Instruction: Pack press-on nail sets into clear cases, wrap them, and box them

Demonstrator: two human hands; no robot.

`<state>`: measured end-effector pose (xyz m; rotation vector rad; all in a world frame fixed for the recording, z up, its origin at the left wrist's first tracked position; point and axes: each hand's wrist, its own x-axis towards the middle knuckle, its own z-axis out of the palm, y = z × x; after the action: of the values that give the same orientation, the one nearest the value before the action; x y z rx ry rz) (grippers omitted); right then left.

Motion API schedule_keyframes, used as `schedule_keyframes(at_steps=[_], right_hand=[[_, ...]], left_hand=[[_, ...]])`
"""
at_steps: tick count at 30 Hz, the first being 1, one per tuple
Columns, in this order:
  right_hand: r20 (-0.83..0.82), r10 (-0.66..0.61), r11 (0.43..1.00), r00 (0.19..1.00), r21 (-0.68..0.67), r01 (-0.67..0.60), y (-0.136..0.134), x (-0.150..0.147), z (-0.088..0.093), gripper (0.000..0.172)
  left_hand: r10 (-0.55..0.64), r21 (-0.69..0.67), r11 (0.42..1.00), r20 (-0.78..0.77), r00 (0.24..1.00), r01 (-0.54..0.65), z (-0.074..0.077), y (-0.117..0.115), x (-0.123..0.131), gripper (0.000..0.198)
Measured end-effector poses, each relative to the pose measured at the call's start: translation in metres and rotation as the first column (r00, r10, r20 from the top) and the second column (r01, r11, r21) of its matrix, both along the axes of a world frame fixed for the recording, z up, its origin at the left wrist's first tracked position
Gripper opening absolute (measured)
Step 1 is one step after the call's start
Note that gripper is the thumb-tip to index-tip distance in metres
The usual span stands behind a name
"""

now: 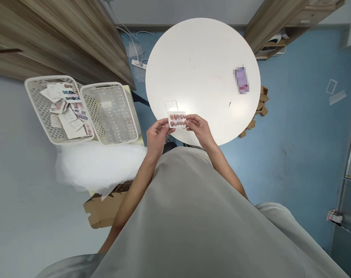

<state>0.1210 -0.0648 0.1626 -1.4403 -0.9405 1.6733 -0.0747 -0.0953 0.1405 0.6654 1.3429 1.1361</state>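
Observation:
Between both hands, over the near edge of the round white table (203, 50), is a small white card of press-on nails (178, 120), with two rows of pinkish, glossy nails on it. My left hand (158, 136) pinches the card's left end between thumb and fingers. On the opposite end, my right hand (199, 130) grips it the same way. Just beyond the card, a small clear plastic case (171, 106) shows on the table; its lower part is hidden behind the card.
Left of the table stand a white basket (43, 112) of nail cards and another basket (87, 104) of clear plastic cases. White plastic wrap (103, 164) and a cardboard box (103, 212) lie nearer me. A blurred purple object (241, 80) rests on the table's right. Cardboard pieces (261, 101) lie beyond its edge.

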Motion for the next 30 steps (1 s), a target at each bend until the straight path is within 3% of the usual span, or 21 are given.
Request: schedule_keyframes(at_steps=[11,17,21,26,30], right_hand=[[0.013,0.080,0.997,0.997,0.010,-0.080,0.011,-0.001,-0.003,0.039],[0.044,0.119,0.993,0.992,0.014,-0.120,0.015,0.000,-0.031,0.039],[0.122,0.139,0.989,0.983,-0.059,-0.132,0.019,-0.005,-0.071,0.036],[0.273,0.241,0.958,0.931,-0.223,-0.183,0.026,-0.015,-0.122,0.020],[0.401,0.293,0.940,0.868,-0.287,-0.185,0.036,-0.015,-0.152,0.017]], left_hand=[[-0.007,-0.024,1.000,-0.027,1.000,0.007,-0.013,0.012,-0.004,0.045],[-0.012,-0.026,1.000,-0.058,0.998,0.011,-0.030,0.011,-0.008,0.048],[-0.062,-0.102,0.993,-0.103,0.993,0.052,-0.057,0.009,-0.010,0.049],[-0.160,-0.284,0.951,-0.117,0.980,0.121,-0.105,0.005,-0.015,0.047],[-0.224,-0.389,0.908,-0.140,0.964,0.154,-0.140,0.006,-0.022,0.044]])
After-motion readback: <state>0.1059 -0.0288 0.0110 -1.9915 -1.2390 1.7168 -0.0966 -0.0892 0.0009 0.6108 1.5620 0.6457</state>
